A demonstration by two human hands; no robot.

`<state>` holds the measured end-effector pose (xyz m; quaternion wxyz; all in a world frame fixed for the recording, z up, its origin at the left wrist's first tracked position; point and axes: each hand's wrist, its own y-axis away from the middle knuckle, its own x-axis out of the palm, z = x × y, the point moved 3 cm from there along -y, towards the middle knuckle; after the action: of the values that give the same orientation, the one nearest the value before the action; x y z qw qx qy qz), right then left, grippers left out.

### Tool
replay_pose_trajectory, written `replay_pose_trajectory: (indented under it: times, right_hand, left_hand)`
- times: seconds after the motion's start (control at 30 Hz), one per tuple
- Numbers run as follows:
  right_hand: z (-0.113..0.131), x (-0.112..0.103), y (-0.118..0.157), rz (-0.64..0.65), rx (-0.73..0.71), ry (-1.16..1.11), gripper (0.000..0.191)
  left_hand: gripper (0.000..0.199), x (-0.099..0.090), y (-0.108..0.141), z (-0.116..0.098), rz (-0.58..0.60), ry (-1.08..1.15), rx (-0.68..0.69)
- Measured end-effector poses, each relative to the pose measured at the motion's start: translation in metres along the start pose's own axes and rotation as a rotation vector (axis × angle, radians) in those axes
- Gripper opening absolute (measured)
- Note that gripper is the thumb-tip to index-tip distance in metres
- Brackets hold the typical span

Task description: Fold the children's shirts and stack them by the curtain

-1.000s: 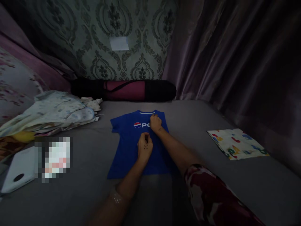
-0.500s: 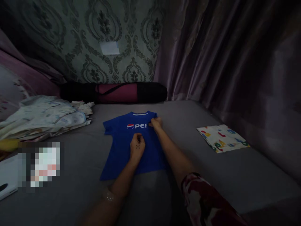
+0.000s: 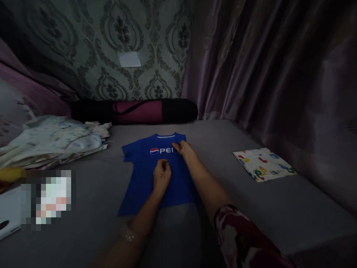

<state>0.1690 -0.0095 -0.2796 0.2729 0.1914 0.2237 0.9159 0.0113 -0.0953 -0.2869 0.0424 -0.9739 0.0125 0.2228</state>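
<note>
A blue T-shirt (image 3: 139, 186) with a white neckline strip and a round red, white and blue logo lies front up on the grey bedsheet. My left hand (image 3: 162, 174) is over the middle of the shirt, its fingers curled together; whether they pinch any cloth cannot be made out. Over the shirt's upper right, my right hand (image 3: 182, 147) covers the end of the white lettering, fingers apart and holding nothing visible. The shirt's right sleeve is tucked or hidden near that hand.
Crumpled pale cloths (image 3: 55, 136) are heaped at the left, near a white object (image 3: 11, 208) and a blurred patch. A folded cloth with colourful letters (image 3: 263, 163) lies at right. A black and maroon roll (image 3: 139, 111) runs along the patterned wall.
My right hand has moved slightly left, from the shirt's right shoulder edge onto its front, and its fingers have spread. My left hand has barely moved.
</note>
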Motion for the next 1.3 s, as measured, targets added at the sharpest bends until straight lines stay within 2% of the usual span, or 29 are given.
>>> replay_pose_trajectory:
  times: [0.1, 0.2, 0.33, 0.43, 0.57, 0.63, 0.73, 0.83, 0.97, 1.17, 1.3]
  right_hand:
    - [-0.001, -0.001, 0.005, 0.050, 0.050, 0.106, 0.023]
    - [0.009, -0.010, 0.006, 0.079, 0.014, 0.234, 0.013]
    - [0.039, -0.035, -0.005, -0.010, -0.174, 0.350, 0.023]
    - [0.051, -0.046, -0.014, -0.093, -0.418, 0.565, 0.033]
    - [0.032, -0.031, -0.021, 0.001, -0.699, 1.099, 0.047]
    - [0.014, -0.020, -0.024, 0.040, -0.725, 1.341, 0.058]
    - [-0.004, -0.010, -0.030, -0.015, -0.683, 1.556, 0.068]
    - [-0.011, -0.007, -0.031, -0.068, -0.693, 1.627, 0.069]
    - [-0.011, -0.006, -0.032, -0.076, -0.719, 1.633, 0.070]
    - [0.007, -0.015, -0.033, 0.029, -0.585, 1.524, 0.068]
    - [0.008, -0.028, -0.017, 0.005, -0.681, 1.515, 0.066]
  left_hand:
    - [0.014, 0.000, 0.000, 0.000, 0.007, 0.017, -0.013]
    - [0.015, -0.001, 0.000, 0.000, 0.021, 0.023, -0.041]
    - [0.015, -0.001, 0.001, -0.001, 0.031, 0.014, -0.040]
    - [0.015, -0.001, 0.001, -0.002, 0.033, -0.002, -0.039]
    - [0.014, -0.001, 0.003, -0.005, 0.055, -0.012, -0.046]
    - [0.014, -0.001, 0.004, -0.006, 0.059, -0.017, -0.033]
    - [0.015, -0.001, 0.005, -0.008, 0.062, -0.028, -0.021]
    - [0.017, -0.001, 0.006, -0.008, 0.074, -0.046, -0.010]
    - [0.018, 0.000, 0.006, -0.007, 0.084, -0.054, 0.009]
    - [0.017, -0.001, 0.006, -0.008, 0.088, -0.079, 0.016]
    - [0.017, -0.001, 0.007, -0.010, 0.086, -0.081, 0.031]
